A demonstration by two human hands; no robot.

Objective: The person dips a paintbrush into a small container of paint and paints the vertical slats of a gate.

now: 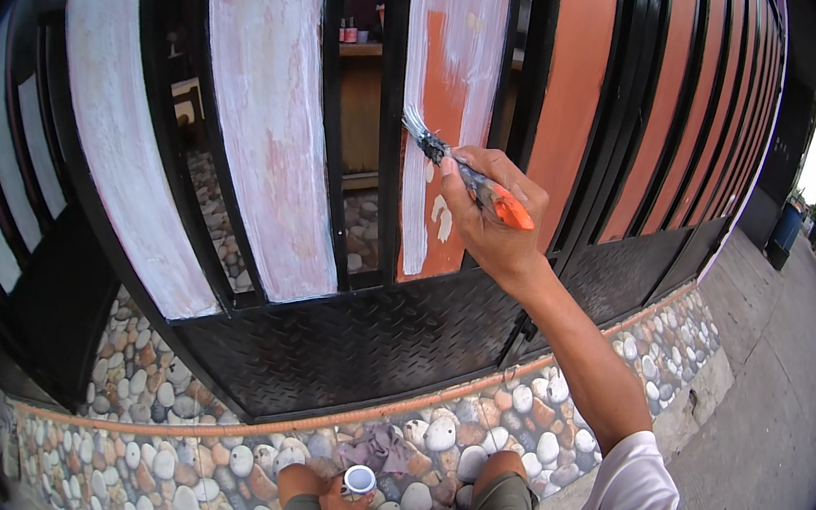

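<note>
My right hand (499, 210) is closed around a paintbrush (431, 144) with a dark, paint-smeared handle ending in orange. Its white-coated bristles touch the left edge of a gate slat (438, 208). That slat is white across the top and down its left side, with orange still showing in the middle and lower part. Low down near my knees, my left hand (339, 509) grips a small can of whitish paint (359, 480). A crumpled greyish-purple rag (378, 449) lies on the pebbled ground just beyond the can.
Slats to the left, such as the broad white slat (268, 118), are white; the orange slat (568, 102) and others rightward are orange. Black bars separate them above a black textured metal panel (347, 349). A blue bin (785, 233) stands by the street (774, 398).
</note>
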